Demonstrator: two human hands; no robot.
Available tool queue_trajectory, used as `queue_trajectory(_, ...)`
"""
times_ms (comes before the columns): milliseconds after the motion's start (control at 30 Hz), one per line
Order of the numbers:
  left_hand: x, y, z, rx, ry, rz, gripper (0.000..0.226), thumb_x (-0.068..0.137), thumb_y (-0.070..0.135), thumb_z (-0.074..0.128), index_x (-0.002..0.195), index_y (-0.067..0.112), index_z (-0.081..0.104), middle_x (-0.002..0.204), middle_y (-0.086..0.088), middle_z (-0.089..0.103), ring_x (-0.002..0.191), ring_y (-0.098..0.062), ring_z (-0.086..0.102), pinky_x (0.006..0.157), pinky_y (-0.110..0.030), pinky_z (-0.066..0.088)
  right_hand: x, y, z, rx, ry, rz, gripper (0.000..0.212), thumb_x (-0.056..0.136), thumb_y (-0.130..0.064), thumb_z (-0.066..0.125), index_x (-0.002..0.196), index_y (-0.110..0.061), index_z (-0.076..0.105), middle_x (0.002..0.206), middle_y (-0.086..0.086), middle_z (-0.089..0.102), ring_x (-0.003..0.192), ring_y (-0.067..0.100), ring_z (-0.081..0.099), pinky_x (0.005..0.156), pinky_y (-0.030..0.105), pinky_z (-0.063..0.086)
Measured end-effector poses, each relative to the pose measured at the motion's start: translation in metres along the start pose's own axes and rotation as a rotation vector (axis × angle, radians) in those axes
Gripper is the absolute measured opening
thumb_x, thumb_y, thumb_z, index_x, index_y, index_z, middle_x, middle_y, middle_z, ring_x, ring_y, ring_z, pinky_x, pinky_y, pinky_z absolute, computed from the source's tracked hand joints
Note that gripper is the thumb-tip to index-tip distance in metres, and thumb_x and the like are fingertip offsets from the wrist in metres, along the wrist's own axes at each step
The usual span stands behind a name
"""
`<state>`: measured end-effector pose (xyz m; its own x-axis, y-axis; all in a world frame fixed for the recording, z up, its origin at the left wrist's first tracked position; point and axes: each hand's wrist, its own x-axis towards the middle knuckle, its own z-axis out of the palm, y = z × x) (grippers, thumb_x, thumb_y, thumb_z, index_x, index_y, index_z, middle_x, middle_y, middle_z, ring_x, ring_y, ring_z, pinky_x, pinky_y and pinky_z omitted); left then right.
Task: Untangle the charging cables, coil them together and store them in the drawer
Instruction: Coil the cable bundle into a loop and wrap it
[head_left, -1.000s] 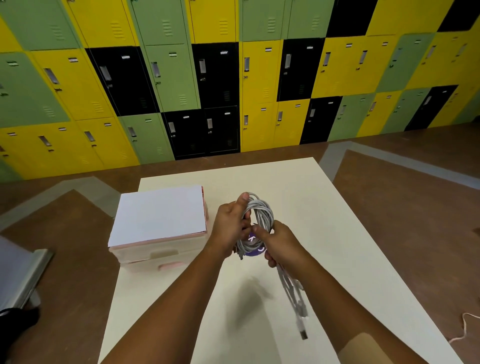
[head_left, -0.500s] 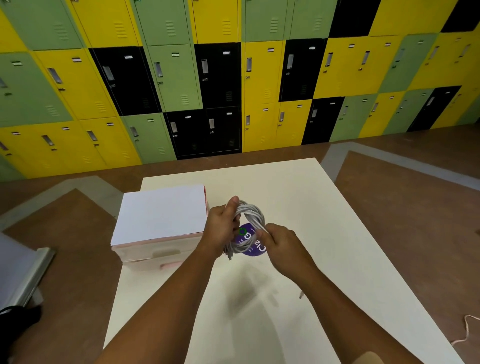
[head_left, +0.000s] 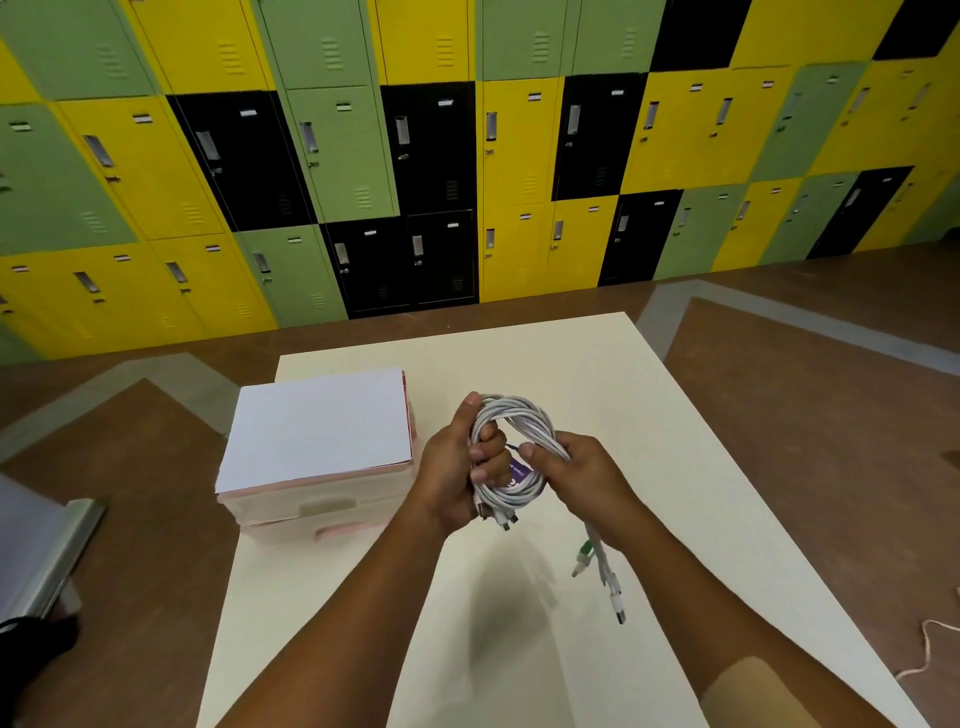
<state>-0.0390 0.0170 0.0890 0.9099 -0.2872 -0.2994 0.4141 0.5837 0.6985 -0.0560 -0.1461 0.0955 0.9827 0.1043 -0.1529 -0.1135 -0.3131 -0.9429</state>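
A coil of white charging cables (head_left: 519, 421) is held above the cream table (head_left: 675, 467). My left hand (head_left: 457, 467) grips the coil's left side, fingers curled through the loop, with several plugs sticking out below it. My right hand (head_left: 582, 475) grips the coil's right side. Loose cable ends (head_left: 605, 571) with a green-tipped plug hang below my right wrist. A purple label (head_left: 518, 474) shows inside the coil. The pink drawer box (head_left: 317, 512) with a white top stands at the table's left, its drawers closed.
Yellow, green and black lockers (head_left: 467, 156) line the far wall. Brown floor surrounds the table. A grey metal object (head_left: 47, 551) sits at the left edge, and a thin pale cord (head_left: 930, 649) lies on the floor at the right.
The loose cable ends, hidden half a second ago, now hang below my right wrist again. The coil has turned slightly in my hands.
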Motion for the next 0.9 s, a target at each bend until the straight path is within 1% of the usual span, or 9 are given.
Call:
queue_trajectory(133,0.003,-0.002,0.003,0.044,0.127,0.017,0.046,0.095,0.05,0.055,0.074,0.009,0.054,0.056,-0.001,0.036,0.045,-0.015,0.039,0.045,-0.024,0.04,0.008,0.004,0.001,-0.256,0.145,-0.003,0.031,0.095,-0.038,0.056,0.074,-0.016,0.054,0.058,-0.006,0.051,0.055,0.013,0.044,0.056,0.032,0.036)
queue_trajectory(233,0.003,-0.003,0.007,0.161,0.22,0.139,0.044,0.087,0.05,0.063,0.084,0.006,0.06,0.059,-0.003,0.044,0.05,-0.019,0.049,0.049,-0.027,0.047,0.009,0.0,0.008,-0.384,0.231,0.002,0.031,0.097,-0.04,0.048,0.081,-0.013,0.052,0.071,0.001,0.058,0.066,0.023,0.054,0.058,0.035,0.04)
queue_trajectory(333,0.001,-0.006,0.007,0.348,0.255,0.246,0.026,0.088,0.036,0.069,0.086,0.011,0.064,0.061,-0.008,0.053,0.056,-0.023,0.055,0.052,-0.029,0.051,0.012,-0.003,0.015,-0.496,0.304,0.019,0.029,0.1,-0.038,0.043,0.085,-0.012,0.048,0.077,0.004,0.058,0.071,0.028,0.055,0.059,0.034,0.039)
queue_trajectory(433,-0.001,-0.007,0.005,0.438,0.26,0.268,0.016,0.093,0.029,0.065,0.098,0.014,0.067,0.071,-0.017,0.065,0.064,-0.027,0.062,0.055,-0.031,0.056,0.014,-0.003,0.017,-0.571,0.32,0.029,0.026,0.101,-0.036,0.043,0.088,-0.014,0.047,0.077,0.002,0.056,0.07,0.025,0.053,0.06,0.032,0.037)
queue_trajectory(500,0.001,-0.008,0.003,0.462,0.269,0.287,0.02,0.095,0.029,0.063,0.107,0.014,0.067,0.079,-0.018,0.07,0.07,-0.027,0.068,0.066,-0.037,0.06,0.016,-0.004,0.016,-0.595,0.333,0.022,0.024,0.102,-0.036,0.043,0.091,-0.015,0.046,0.078,0.0,0.056,0.069,0.022,0.054,0.061,0.03,0.038)
queue_trajectory(600,0.005,-0.005,0.003,0.405,0.253,0.24,0.02,0.095,0.023,0.064,0.107,0.008,0.065,0.083,-0.013,0.069,0.083,-0.029,0.072,0.079,-0.046,0.06,0.018,-0.006,0.015,-0.634,0.356,0.004,0.023,0.102,-0.037,0.042,0.094,-0.016,0.046,0.08,0.001,0.059,0.07,0.021,0.056,0.061,0.031,0.041)
queue_trajectory(733,0.003,0.007,0.002,0.281,0.135,0.078,0.017,0.096,0.01,0.06,0.109,-0.001,0.063,0.095,-0.016,0.067,0.092,-0.033,0.071,0.083,-0.046,0.059,0.019,-0.004,0.011,-0.664,0.369,0.005,0.021,0.102,-0.038,0.042,0.097,-0.017,0.045,0.086,0.004,0.062,0.074,0.024,0.057,0.065,0.032,0.043)
queue_trajectory(833,0.002,0.013,-0.003,0.236,0.108,0.004,0.033,0.097,0.023,0.06,0.115,-0.004,0.064,0.103,-0.018,0.07,0.098,-0.035,0.069,0.09,-0.048,0.057,0.021,-0.005,0.006,-0.688,0.364,0.005,0.021,0.103,-0.038,0.042,0.099,-0.017,0.045,0.086,0.002,0.06,0.073,0.022,0.055,0.064,0.03,0.039)
queue_trajectory(900,0.004,0.013,-0.004,0.305,0.126,0.012,0.038,0.097,0.031,0.058,0.113,-0.003,0.065,0.109,-0.021,0.07,0.103,-0.041,0.067,0.093,-0.053,0.054,0.023,-0.006,0.003,-0.709,0.365,0.004,0.021,0.103,-0.037,0.042,0.101,-0.017,0.045,0.086,0.002,0.06,0.072,0.021,0.055,0.063,0.028,0.038)
